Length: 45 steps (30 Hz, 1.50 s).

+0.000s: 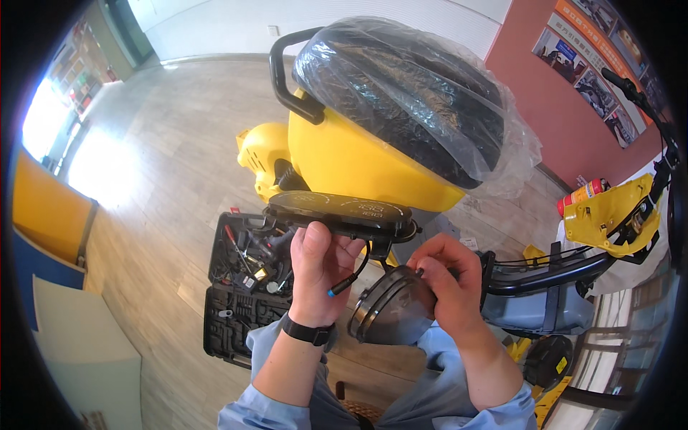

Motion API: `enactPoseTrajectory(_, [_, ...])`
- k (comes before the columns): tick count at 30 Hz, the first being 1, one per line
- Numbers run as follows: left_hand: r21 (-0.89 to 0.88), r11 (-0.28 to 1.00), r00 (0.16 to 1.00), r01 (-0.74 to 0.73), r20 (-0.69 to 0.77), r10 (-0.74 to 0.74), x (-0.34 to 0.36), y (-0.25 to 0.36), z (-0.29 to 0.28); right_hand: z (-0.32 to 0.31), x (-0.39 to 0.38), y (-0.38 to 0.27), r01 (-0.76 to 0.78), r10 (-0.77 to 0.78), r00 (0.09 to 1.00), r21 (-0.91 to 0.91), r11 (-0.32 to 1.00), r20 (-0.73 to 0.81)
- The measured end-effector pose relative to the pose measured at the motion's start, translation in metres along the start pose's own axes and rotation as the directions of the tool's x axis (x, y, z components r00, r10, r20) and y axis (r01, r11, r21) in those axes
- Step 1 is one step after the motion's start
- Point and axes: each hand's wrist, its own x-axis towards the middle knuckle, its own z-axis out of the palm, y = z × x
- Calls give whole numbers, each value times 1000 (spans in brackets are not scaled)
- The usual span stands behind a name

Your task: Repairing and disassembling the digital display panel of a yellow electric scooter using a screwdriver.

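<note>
In front of me my left hand (319,269) grips a black scooter instrument display (337,206) from below, thumb against its near side. Faint digits show on its face. From the display's underside hangs a short black cable (352,278) ending in a blue-tipped plug. Just below it is a rounded black headlight (390,308) with a smoky clear lens. My right hand (451,283) is closed on the headlight's right upper edge, thumb and fingers pinched there; what lies between the fingertips is partly hidden. A black bracket appears to join headlight and display.
Ahead stands a yellow scooter body (358,143) with a plastic-wrapped black seat (408,86). An open black tool case (236,322) lies on the floor at left. To the right are a black frame with handlebar (559,276), a yellow cover (609,222) and a red cylinder (584,193).
</note>
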Motion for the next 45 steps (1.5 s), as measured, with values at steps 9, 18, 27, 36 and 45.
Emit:
enactPoseTrajectory(9, [-29,999,991,-44,122,47,-3,-1,-3,10,-5,6,282,-300,952,-204,938,-62])
enactPoseTrajectory(18, [116,993,994,5,103,-17,-9,-5,0,5,-2,11,491,-532,846,-370,789,-11])
enactPoseTrajectory(27, [70,996,997,51,46,-54,-12,-9,-3,6,-4,11,473,-509,860,-340,813,-22])
enactPoseTrajectory(36, [-6,997,996,82,19,-82,-7,-8,-1,8,-5,8,503,-543,839,-335,796,-32])
enactPoseTrajectory(45, [-160,986,997,56,52,-48,-2,-9,1,10,-6,7,505,-544,839,-323,800,-35])
